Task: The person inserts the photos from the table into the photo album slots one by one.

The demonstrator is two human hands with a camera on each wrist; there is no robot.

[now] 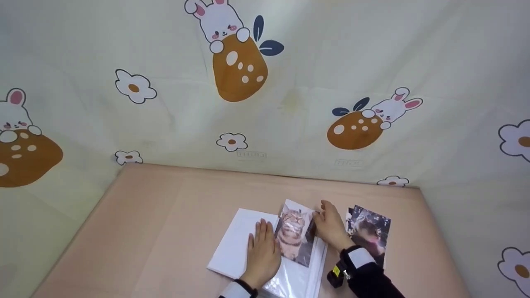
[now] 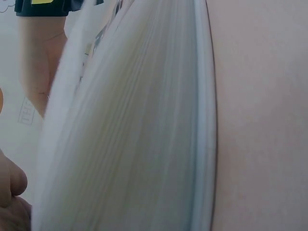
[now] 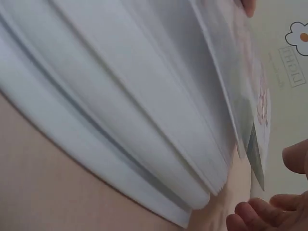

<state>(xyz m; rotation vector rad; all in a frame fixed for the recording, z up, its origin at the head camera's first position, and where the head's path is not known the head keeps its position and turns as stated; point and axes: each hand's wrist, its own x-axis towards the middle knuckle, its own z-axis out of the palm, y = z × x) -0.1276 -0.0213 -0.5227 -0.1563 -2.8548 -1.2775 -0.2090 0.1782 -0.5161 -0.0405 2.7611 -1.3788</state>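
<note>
An open white photo album (image 1: 236, 236) lies on the table, its clear sleeve carrying a cat photo (image 1: 292, 231) on the right-hand page. The photo's top end reaches past the upper edge of the album. My left hand (image 1: 263, 254) rests flat near the album's middle, fingers straight and together. At the photo's right edge is my right hand (image 1: 331, 225), thumb and fingers spread apart. In the right wrist view its fingers (image 3: 269, 211) are just off the corner of the lifted photo and sleeve. Fanned album pages (image 2: 144, 120) fill much of the left wrist view.
More cat photos (image 1: 369, 231) lie overlapping on the table to the right, partly behind the right forearm. The pinkish table (image 1: 165, 207) extends left of the album. A patterned cloth (image 1: 290, 124) with rabbits and flowers hangs behind and at the sides.
</note>
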